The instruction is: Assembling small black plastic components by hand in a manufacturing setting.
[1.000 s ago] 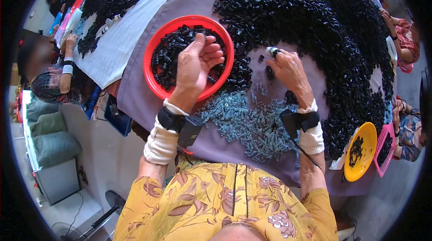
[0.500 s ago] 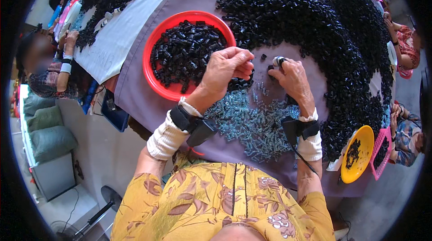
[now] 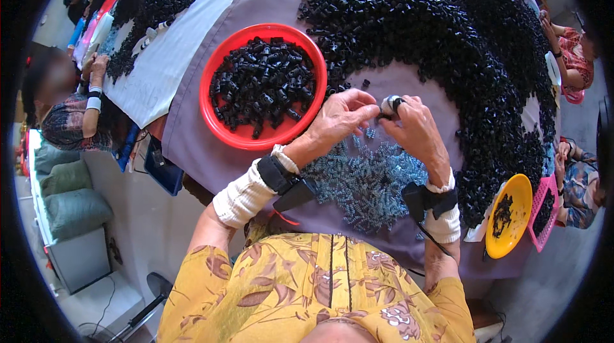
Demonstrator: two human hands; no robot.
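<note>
Lilac-covered counter (image 3: 182, 128) is bearing a well-filled red basin (image 3: 256, 144) at eleven o'clock, black fittings (image 3: 486, 61) and springs (image 3: 371, 186) remaining loose, left hand (image 3: 339, 119) and right hand (image 3: 417, 128) holding fingers bent, any pinch unclear.

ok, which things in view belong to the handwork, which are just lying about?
Likely in use:
- left hand and right hand, fingertips close together
- coil springs
- small black parts
- red basin

Apparently just about:
- yellow plate
- pink basket
- blue bin
</note>
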